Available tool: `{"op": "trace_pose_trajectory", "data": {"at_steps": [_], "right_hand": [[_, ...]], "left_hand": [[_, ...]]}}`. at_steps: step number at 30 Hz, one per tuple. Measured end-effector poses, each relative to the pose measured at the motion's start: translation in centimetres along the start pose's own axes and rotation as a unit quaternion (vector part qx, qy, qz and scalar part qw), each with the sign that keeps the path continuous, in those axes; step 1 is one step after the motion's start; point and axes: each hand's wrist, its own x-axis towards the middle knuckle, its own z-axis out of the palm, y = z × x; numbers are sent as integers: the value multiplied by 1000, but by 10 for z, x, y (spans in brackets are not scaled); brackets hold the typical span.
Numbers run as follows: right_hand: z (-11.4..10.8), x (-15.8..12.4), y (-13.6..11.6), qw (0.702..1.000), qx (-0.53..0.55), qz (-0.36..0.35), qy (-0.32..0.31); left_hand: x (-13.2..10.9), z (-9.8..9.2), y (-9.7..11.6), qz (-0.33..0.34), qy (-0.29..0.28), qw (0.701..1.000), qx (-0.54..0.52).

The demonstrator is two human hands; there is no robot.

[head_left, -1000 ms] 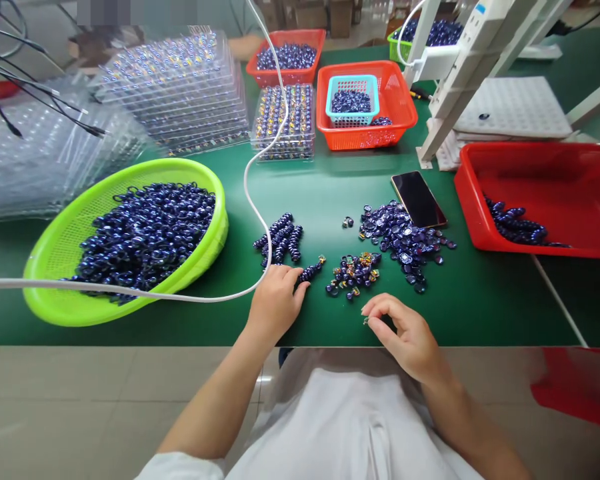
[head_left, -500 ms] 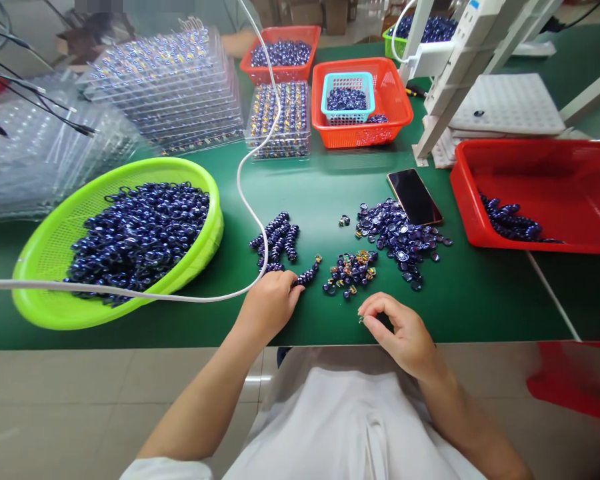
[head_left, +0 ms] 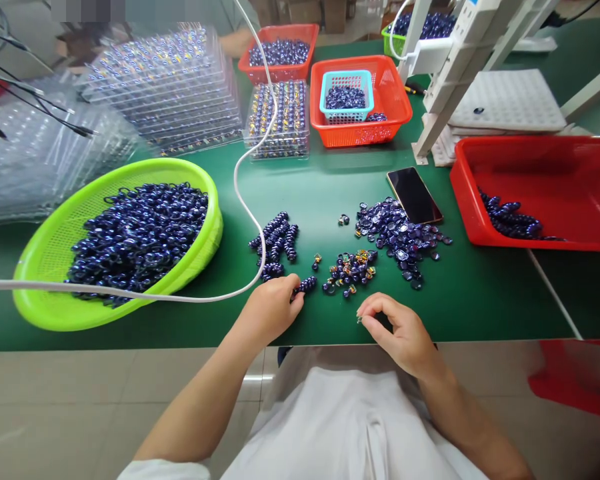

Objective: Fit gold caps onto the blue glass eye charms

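Note:
My left hand [head_left: 273, 308] is closed on a dark blue, shiny ribbed strip [head_left: 307, 285] whose free end pokes out past the fingertips. Beyond that end lies a small blue piece with a gold tip [head_left: 317, 261]. Several similar ribbed strips [head_left: 276, 239] are heaped just behind this hand. Thumb and forefinger of my right hand [head_left: 403, 333] pinch a tiny metallic piece [head_left: 359, 319], too small to name. Ahead of the right hand sits a small pile of blue and gold pieces [head_left: 353, 268], with a larger pile of round dark blue pieces [head_left: 403, 237] behind it.
A lime green basket [head_left: 33, 293] of dark blue looped pieces stands left, crossed by a white cable [head_left: 225, 297]. Stacked clear trays [head_left: 195, 100] are at the back left. A phone [head_left: 415, 195] touches the larger pile. A red bin [head_left: 540, 180] is at right, orange-red basket [head_left: 330, 137] behind.
My left hand has shifted slightly right, over more of the ribbed strip. The gold-tipped piece, at the strip's end before, now lies separate. My right hand has barely moved.

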Motion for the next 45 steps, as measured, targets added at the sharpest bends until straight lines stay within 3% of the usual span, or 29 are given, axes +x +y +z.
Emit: {"op": "trace_pose_trajectory", "data": {"at_steps": [6,9,12,15,19,24,30,36,38,41,45], "right_hand": [[-1,0,0,1000,-3,-4,2],[-1,0,0,1000,-2,-4,3],[0,0,1,1000,10,3,15],[5,0,0,999,35,5,38],[14,1,-8,997,64,-35,36],[18,3,-14,996,21,-70,57],[11,0,-10,993,-43,-96,63],[4,2,-11,987,-56,-151,15],[2,2,-12,987,-47,-152,3],[1,2,-12,991,-25,-133,-2],[4,1,-10,995,-10,-75,69]], "left_hand": [[-3,4,-1,17,22,1000,-7],[-6,1,-1,14,64,997,-30],[-10,-4,3,1,137,983,-120],[-11,-4,17,-23,154,956,-246],[-9,7,42,-20,126,904,-408],[-5,18,61,-17,76,846,-528],[-3,15,58,-49,-56,715,-695],[-1,23,53,-94,-127,612,-775],[-1,25,53,-95,-145,600,-781],[-2,26,54,-85,-167,607,-772],[-2,24,58,-102,-147,625,-759]]}}
